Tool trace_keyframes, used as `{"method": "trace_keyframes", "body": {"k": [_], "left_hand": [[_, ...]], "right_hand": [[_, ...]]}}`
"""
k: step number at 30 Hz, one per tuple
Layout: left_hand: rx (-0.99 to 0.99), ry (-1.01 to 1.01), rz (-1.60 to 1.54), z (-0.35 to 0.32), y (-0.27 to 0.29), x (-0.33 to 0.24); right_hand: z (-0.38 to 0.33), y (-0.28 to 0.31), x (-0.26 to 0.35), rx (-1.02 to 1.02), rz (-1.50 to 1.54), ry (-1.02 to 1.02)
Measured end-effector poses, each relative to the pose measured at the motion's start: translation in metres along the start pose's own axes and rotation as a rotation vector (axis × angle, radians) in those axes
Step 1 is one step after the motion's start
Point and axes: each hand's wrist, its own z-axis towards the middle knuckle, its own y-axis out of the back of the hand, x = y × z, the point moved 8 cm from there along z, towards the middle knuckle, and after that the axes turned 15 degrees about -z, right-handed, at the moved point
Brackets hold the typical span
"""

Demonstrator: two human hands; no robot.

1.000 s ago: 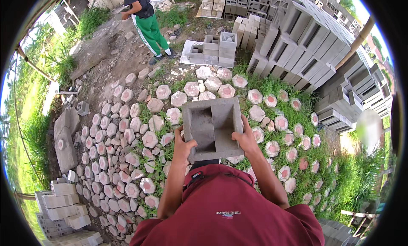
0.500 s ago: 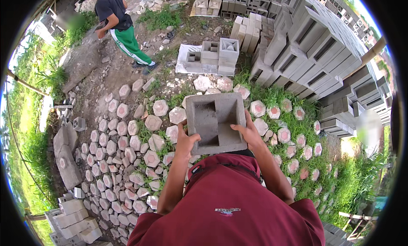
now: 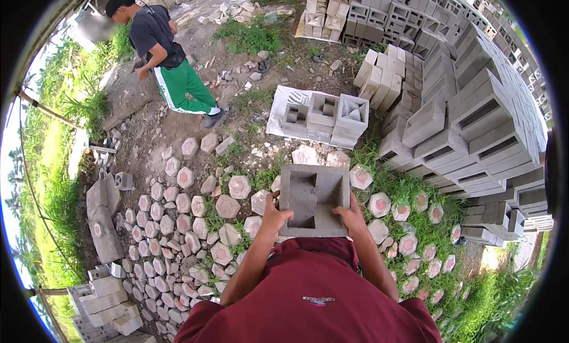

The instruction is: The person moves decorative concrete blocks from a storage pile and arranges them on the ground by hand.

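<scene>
A grey hollow concrete block (image 3: 314, 230) is held in front of my body, its two open cells facing up toward me. My left hand (image 3: 275, 215) grips the block's left side, thumb over the near rim and fingers behind. On the opposite side my right hand (image 3: 351, 217) clasps it the same way, with the thumb at the inner edge. Ahead of the block, a short row of concrete blocks (image 3: 349, 115) stands on a white sheet (image 3: 278, 109); it steps up in height toward the right.
Tall stacks of concrete blocks (image 3: 462, 129) rise on the right. Hexagonal pavers (image 3: 184, 177) cover the ground around me, with grass between them. A person (image 3: 172, 64) in green trousers walks at the far left. More blocks (image 3: 104, 304) are piled at the lower left.
My view has shifted, so the sheet and its blocks appear lower and farther right. Both hands still hold the block. The person at the far left has taken a step.
</scene>
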Motion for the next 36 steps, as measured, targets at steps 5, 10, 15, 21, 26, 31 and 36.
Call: {"method": "trace_keyframes", "body": {"k": [5, 10, 15, 21, 26, 31, 36], "left_hand": [[-0.008, 0.002, 0.023, 0.083, -0.022, -0.042], [-0.029, -0.004, 0.003, 0.145, -0.045, -0.080], [-0.044, 0.039, 0.039, 0.226, -0.043, -0.097], [0.028, 0.126, 0.113, 0.337, -0.048, -0.107], [0.133, 0.198, 0.215, 0.423, -0.047, -0.103], [0.199, 0.121, 0.816, 0.508, -0.035, -0.082], [0.207, 0.219, 0.931, 0.557, -0.064, -0.067]], "right_hand": [[0.076, -0.005, 0.058, 0.023, -0.041, -0.077], [0.155, 0.007, 0.094, 0.101, -0.508, 0.168], [0.236, 0.004, 0.120, 0.114, -0.847, 0.012], [0.315, -0.001, 0.115, 0.023, -0.813, -0.108], [0.369, -0.002, 0.115, -0.163, -0.859, -0.093], [0.423, -0.002, 0.105, -0.231, -0.897, -0.129], [0.474, 0.020, 0.058, -0.241, -0.844, -0.259]]}}
